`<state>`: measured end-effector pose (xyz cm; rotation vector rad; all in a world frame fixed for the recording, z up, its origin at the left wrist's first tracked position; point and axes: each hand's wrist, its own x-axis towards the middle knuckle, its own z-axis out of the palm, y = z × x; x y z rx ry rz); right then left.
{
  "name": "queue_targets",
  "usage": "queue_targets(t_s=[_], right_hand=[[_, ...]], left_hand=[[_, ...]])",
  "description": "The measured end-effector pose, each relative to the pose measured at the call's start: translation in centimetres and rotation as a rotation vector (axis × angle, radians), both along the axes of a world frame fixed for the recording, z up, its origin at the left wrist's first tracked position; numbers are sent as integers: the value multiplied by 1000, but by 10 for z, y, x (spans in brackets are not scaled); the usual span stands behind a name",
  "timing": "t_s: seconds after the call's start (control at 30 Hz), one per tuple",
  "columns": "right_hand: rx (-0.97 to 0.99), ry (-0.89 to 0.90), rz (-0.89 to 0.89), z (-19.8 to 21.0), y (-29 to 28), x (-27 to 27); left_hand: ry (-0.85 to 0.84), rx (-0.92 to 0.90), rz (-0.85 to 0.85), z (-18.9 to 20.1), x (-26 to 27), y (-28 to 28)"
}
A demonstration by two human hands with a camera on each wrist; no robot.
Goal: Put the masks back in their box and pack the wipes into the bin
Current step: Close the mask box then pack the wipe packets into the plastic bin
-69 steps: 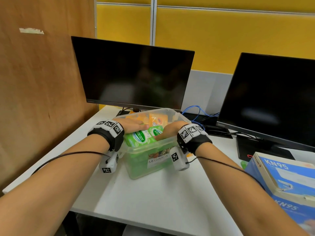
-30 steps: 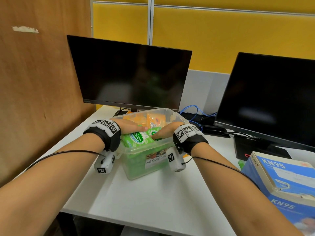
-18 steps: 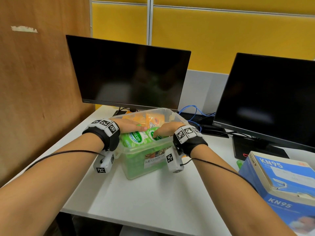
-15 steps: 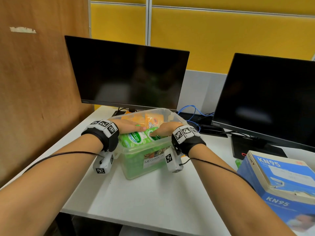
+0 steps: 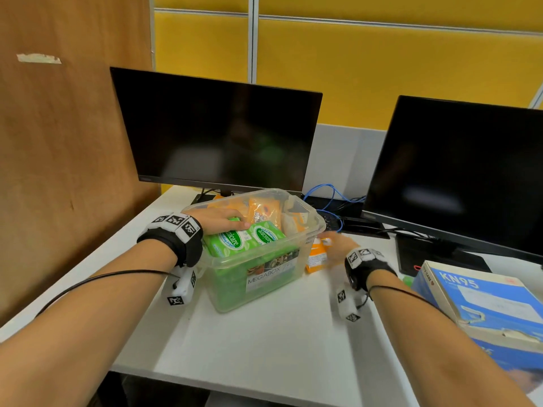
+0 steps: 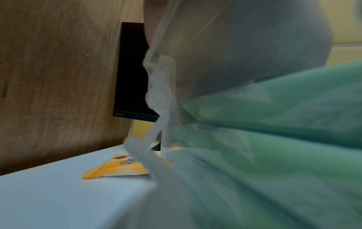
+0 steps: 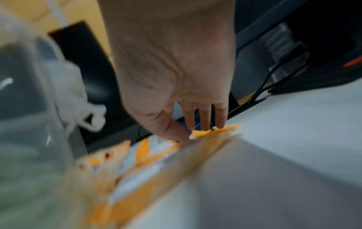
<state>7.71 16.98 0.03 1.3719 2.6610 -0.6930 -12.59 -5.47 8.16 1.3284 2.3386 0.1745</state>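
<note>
A clear plastic bin (image 5: 318, 224) stands mid-desk, packed with green wipes packs (image 5: 235, 241) and orange packs (image 5: 264, 211) behind them. My left hand (image 5: 223, 221) rests flat on the top green pack, fingers straight. My right hand (image 5: 329, 241) is outside the bin on its right, over an orange wipes pack (image 5: 316, 258) lying on the desk. In the right wrist view its straight fingers (image 7: 205, 122) reach the far edge of this pack (image 7: 156, 178) and the thumb touches its top. The blue KN95 mask box (image 5: 482, 301) sits at the right.
Two dark monitors (image 5: 217, 133) (image 5: 458, 177) stand behind the bin, with blue cables (image 5: 326, 190) between them. A wooden partition (image 5: 67, 142) walls the left side. Another orange pack (image 6: 117, 168) lies on the desk left of the bin.
My right hand has left the green packs in the bin and moved right, down to the orange pack on the desk. The left hand stays on the green pack.
</note>
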Motion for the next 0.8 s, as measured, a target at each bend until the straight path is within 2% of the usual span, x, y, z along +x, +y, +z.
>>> queue_targets(t_s=[0.07,0.17,0.3,0.47,0.6,0.7,0.8], right_hand=[[31,-162,59,-18,-4,-6],[136,-277,68,-30,-2,-18],[180,-299,81,-20,-9,-15],[265,-276,114,-25,-13,-11],[174,-237,114,-28,-21,-6],[103,-196,30,-17,-13,3],[173,-183,-212,-20,0,22]], left_hand=[[28,6,-3,1,2,-1],[46,16,-7,2,2,-2],[41,49,-14,4,7,-2],[114,212,64,0,1,-7],[148,231,79,0,2,-9],[138,173,47,4,5,-10],[189,81,-23,7,11,-8]])
